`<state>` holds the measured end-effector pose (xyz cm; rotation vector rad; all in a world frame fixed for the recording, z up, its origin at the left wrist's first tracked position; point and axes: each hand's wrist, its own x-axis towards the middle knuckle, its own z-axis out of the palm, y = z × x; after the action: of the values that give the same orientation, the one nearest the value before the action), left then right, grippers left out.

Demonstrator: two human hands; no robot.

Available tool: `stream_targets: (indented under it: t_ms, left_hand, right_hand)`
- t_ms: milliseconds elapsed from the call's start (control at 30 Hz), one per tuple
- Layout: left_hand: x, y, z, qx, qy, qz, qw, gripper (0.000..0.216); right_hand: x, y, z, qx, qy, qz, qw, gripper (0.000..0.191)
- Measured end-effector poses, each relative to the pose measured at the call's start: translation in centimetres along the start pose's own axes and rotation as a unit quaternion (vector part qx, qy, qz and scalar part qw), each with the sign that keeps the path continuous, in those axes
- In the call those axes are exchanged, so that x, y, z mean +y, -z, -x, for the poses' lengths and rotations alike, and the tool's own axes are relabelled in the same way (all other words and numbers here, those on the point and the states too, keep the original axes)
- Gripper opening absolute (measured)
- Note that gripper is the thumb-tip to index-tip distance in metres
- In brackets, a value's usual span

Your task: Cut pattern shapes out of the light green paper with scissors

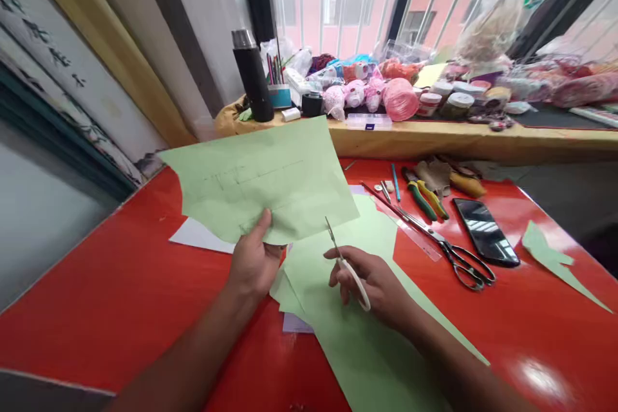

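Note:
My left hand (257,259) grips a sheet of green paper (261,183) by its lower edge, thumb on top. Pencil lines and marks show on that sheet, and its left side is cut in a curve. In my right hand (369,280) is a small pair of scissors (355,278) with white handles, its blades pointing up toward the sheet's lower right corner without visibly touching it. Whether the blades are apart I cannot tell. Beneath both hands lie larger pieces of green paper (367,341) on the red table (120,290).
Large black-handled scissors (466,264), a phone (486,232), pliers (425,193) and a clear ruler (420,241) lie on the right. A green offcut (548,248) sits farther right. A black flask (252,77) and craft materials (400,100) crowd the windowsill.

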<state>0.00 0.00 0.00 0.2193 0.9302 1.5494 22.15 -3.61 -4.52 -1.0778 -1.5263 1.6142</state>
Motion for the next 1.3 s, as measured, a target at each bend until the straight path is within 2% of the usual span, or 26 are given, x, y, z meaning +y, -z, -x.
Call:
stream_targets:
  t_ms: [267,533,1300]
  left_hand:
    - [0.03,0.02,0.02,-0.012,-0.004,-0.009,1.0,0.025]
    - [0.16,0.24,0.07,-0.024,-0.004,-0.014,1.0,0.022]
    - [-0.13,0.35,-0.21,-0.001,-0.004,-0.013,1.0,0.016]
  right_hand:
    - [-0.33,-0.05,0.02,0.006,0.001,0.017,1.0,0.05]
    - [-0.39,-0.11,0.11,0.001,0.003,0.021,1.0,0.053]
    - [-0.42,-0.04,0.09,-0.012,0.01,0.04,0.999,0.051]
